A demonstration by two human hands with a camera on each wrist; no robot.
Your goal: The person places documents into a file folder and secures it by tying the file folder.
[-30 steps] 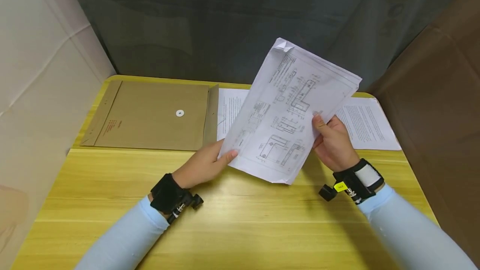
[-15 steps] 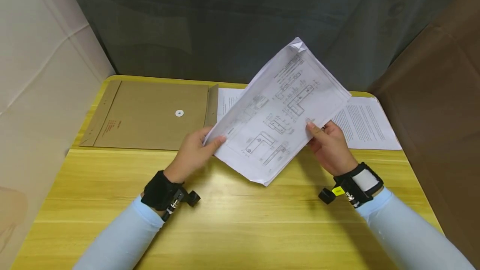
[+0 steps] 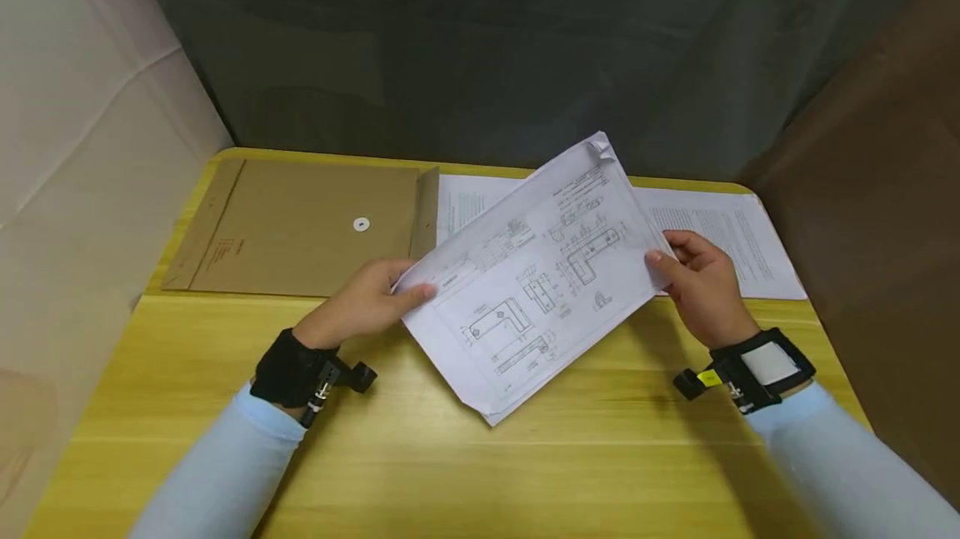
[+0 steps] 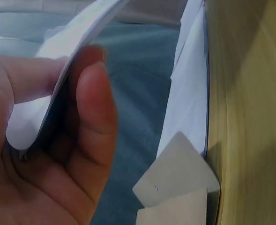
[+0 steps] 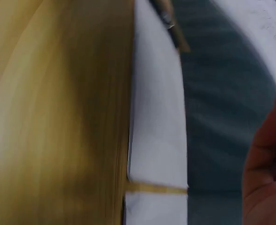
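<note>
Both hands hold a stack of sheets (image 3: 536,281) over the yellow counter (image 3: 450,456); top sheet shows line drawings, stack tilted, its near corner low over or touching the counter, can't tell which; far corner crumpled; left hand (image 3: 363,306) pinches the stack's left edge, thumb on top, fingers (image 3: 393,271) curled under; left wrist view confirms it, thumb (image 4: 95,108) pressed on the paper edge (image 4: 77,37); right hand (image 3: 701,285) grips the right edge, thumb on the top face, other fingers behind the paper, clamped on it; right wrist view blurred, only a bit of the hand (image 5: 266,173) and paper (image 5: 269,28) shows; a brown envelope (image 3: 300,227) lies flat at the counter's far left, white round fastener on it, flap toward the middle; printed text pages (image 3: 720,231) lie flat at the far right, partly hidden behind the held stack, just beside the envelope's flap; both arms in light blue sleeves (image 3: 217,472), black wrist straps (image 3: 288,368) on each; dark curtain (image 3: 487,39) behind the counter.
</note>
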